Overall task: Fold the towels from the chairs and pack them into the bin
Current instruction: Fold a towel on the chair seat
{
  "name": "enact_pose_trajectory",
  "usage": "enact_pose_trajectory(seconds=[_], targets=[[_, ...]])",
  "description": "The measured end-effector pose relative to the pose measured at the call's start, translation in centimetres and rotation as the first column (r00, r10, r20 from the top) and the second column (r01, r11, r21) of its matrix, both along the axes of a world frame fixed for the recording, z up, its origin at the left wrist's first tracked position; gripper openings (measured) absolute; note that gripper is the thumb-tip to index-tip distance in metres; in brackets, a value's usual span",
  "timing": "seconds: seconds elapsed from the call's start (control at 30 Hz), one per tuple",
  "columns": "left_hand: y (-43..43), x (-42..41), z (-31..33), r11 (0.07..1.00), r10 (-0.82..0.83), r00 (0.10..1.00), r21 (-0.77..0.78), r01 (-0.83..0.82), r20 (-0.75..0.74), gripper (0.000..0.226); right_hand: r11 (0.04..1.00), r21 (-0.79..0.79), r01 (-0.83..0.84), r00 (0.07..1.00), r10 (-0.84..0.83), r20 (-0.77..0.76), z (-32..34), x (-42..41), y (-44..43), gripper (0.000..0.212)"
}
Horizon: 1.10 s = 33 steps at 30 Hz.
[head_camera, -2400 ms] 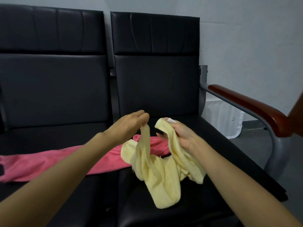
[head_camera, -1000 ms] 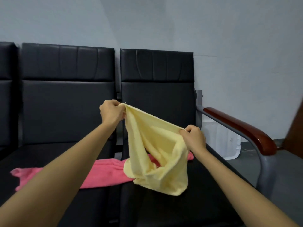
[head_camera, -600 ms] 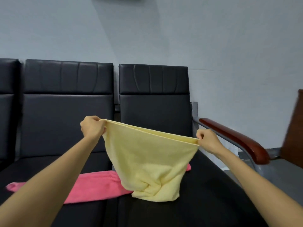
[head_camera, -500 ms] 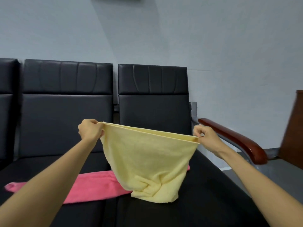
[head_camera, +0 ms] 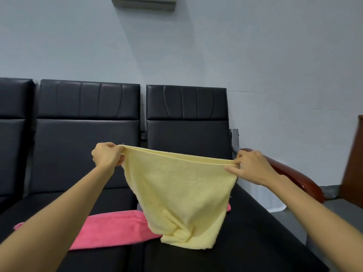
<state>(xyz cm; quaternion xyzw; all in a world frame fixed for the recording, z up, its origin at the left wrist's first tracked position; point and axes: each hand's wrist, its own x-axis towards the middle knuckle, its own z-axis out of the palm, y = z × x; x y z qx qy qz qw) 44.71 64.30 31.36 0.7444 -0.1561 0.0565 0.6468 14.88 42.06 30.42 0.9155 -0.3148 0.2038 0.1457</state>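
Near the front edge of the black leather chair seat (head_camera: pixel 255 242), the lower end of the soft pale-yellow terry towel (head_camera: pixel 180 193) rests in a twist. Its upper edge, which was bunched between the hands a moment ago, is now pulled out wide and almost straight. I judge the towel is opened for a first fold, which is not yet made. Behind it a flat pink towel (head_camera: pixel 110 230) lies across two seats. The left hand (head_camera: pixel 107 157) grips the left corner with curled fingers. The right hand (head_camera: pixel 253 166) pinches the right corner, its other fingers loosely spread. Beyond the brown wooden armrest (head_camera: pixel 290 173), a white object (head_camera: pixel 276 207), perhaps the bin, shows only partly.
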Motion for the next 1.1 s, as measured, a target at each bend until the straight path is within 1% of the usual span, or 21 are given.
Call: enact_pose_trajectory(seconds=[0.03, 0.07, 0.1, 0.13, 0.17, 0.2, 0.27, 0.3, 0.33, 0.4, 0.47, 0.5, 0.6, 0.7, 0.77, 0.9, 1.0, 1.1], targets=[[0.0, -0.1, 0.7, 1.000, -0.014, 1.000, -0.022, 0.015, 0.005, 0.011, 0.995, -0.074, 0.062, 0.998, -0.063, -0.012, 0.8, 0.3, -0.3, 0.048], [0.1, -0.3, 1.8, 0.998, -0.027, 0.999, -0.050, 0.028, 0.029, 0.011, 0.988, -0.113, 0.110, 0.993, -0.105, 0.050, 2.1, 0.7, -0.3, 0.047], [0.1, -0.5, 2.9, 0.996, -0.036, 0.997, -0.077, 0.041, 0.066, 0.013, 0.986, -0.097, 0.133, 0.974, -0.112, 0.195, 3.7, 1.0, -0.3, 0.043], [0.3, -0.8, 4.1, 0.994, -0.035, 0.993, -0.102, 0.046, 0.110, 0.014, 0.988, -0.076, 0.133, 0.921, -0.095, 0.379, 5.4, 1.4, -0.1, 0.037], [0.5, -1.0, 5.3, 0.991, -0.027, 0.988, -0.128, 0.047, 0.153, 0.015, 0.988, -0.085, 0.129, 0.854, -0.067, 0.516, 7.0, 1.7, 0.1, 0.032], [0.7, -1.1, 6.2, 0.988, -0.012, 0.982, -0.150, 0.041, 0.187, 0.017, 0.985, -0.096, 0.142, 0.830, -0.066, 0.554, 8.3, 1.9, 0.3, 0.028], [1.4, -1.3, 7.2, 0.988, 0.040, 0.972, -0.153, -0.004, 0.232, 0.024, 0.980, -0.099, 0.174, 0.887, -0.112, 0.448, 9.3, 2.3, 1.0, 0.023], [1.8, -1.4, 7.3, 0.991, 0.065, 0.965, -0.126, -0.033, 0.254, 0.027, 0.979, -0.090, 0.183, 0.902, -0.131, 0.410, 9.2, 2.2, 1.3, 0.020], [2.2, -1.6, 7.2, 0.994, 0.082, 0.954, -0.089, -0.058, 0.289, 0.028, 0.975, -0.097, 0.202, 0.897, -0.145, 0.417, 9.1, 1.9, 1.5, 0.019], [2.9, -2.3, 6.9, 0.996, 0.084, 0.928, -0.048, -0.071, 0.362, 0.030, 0.962, -0.135, 0.235, 0.846, -0.134, 0.517, 8.8, 1.1, 1.6, 0.020], [3.2, -3.2, 7.1, 0.996, 0.072, 0.910, -0.083, -0.041, 0.409, 0.031, 0.960, -0.139, 0.243, 0.764, -0.102, 0.637, 8.6, 0.3, 1.6, 0.022], [3.3, -3.7, 7.3, 0.993, 0.067, 0.898, -0.119, -0.017, 0.434, 0.031, 0.962, -0.138, 0.237, 0.739, -0.086, 0.668, 8.6, 0.0, 1.8, 0.022], [3.7, -4.7, 8.2, 0.973, 0.056, 0.870, -0.223, 0.063, 0.490, 0.028, 0.970, -0.128, 0.209, 0.688, -0.053, 0.724, 8.5, -0.8, 2.4, 0.022], [3.8, -5.1, 8.5, 0.963, 0.023, 0.865, -0.244, 0.116, 0.501, 0.022, 0.979, -0.088, 0.186, 0.665, -0.059, 0.745, 8.6, -1.1, 2.3, 0.023], [3.6, -5.0, 8.2, 0.973, -0.019, 0.875, -0.191, 0.127, 0.483, 0.020, 0.982, -0.033, 0.187, 0.704, -0.111, 0.701, 8.5, -1.0, 1.7, 0.024], [2.5, -4.3, 7.0, 0.992, -0.115, 0.886, 0.013, 0.123, 0.449, 0.018, 0.977, 0.040, 0.208, 0.756, -0.186, 0.628, 7.6, -0.2, 0.1, 0.024], [1.5, -3.2, 6.4, 0.981, -0.191, 0.891, 0.109, 0.160, 0.412, 0.020, 0.971, 0.048, 0.236, 0.762, -0.215, 0.611, 7.3, -0.1, -0.7, 0.026], [0.5, -2.8, 6.6, 0.973, -0.225, 0.890, 0.131, 0.188, 0.397, 0.015, 0.962, 0.028, 0.270, 0.749, -0.228, 0.622, 7.7, -0.3, -1.2, 0.029]])
